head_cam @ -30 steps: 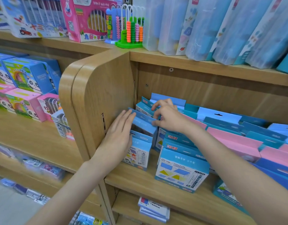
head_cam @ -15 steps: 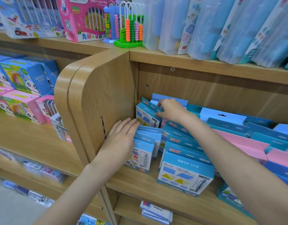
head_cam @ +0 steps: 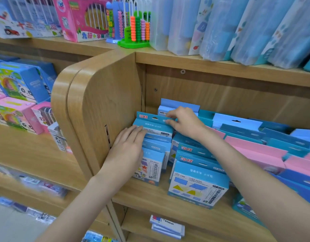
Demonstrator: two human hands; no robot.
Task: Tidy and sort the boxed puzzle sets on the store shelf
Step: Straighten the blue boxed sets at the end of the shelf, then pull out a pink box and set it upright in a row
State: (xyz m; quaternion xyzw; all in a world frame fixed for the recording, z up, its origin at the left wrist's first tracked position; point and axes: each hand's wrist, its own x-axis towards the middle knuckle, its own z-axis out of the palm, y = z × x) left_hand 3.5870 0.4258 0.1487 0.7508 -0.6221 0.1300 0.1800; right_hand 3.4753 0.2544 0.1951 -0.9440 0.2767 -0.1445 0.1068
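Wooden side panel (head_cam: 105,109) hems the hands' blue puzzle boxes (head_cam: 153,126).

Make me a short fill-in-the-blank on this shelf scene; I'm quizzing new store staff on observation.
1. The left hand lies flat on the row of blue boxes beside the wooden ____ panel.
2. The right hand pinches a box's hang ____.
3. The bead abacus stands on the shelf ____ the boxes.

Missing: side; tab; above
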